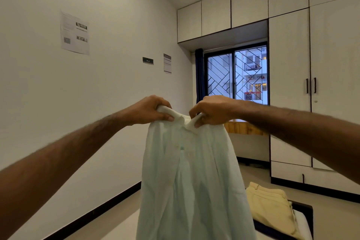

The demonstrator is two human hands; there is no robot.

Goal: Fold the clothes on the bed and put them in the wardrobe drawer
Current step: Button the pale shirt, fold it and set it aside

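Left hand (150,109) and right hand (211,111) each pinch one side of the collar of a pale mint shirt (192,181), held up at arm's length. The shirt hangs upright over the bed (303,218). Folded beige trousers (270,204) lie on the bed. Wardrobe (329,91) stands right, doors closed.

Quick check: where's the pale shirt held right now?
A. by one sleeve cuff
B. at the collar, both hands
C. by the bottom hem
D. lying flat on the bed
B: the left hand and right hand each pinch the collar, and the shirt hangs down in the air.
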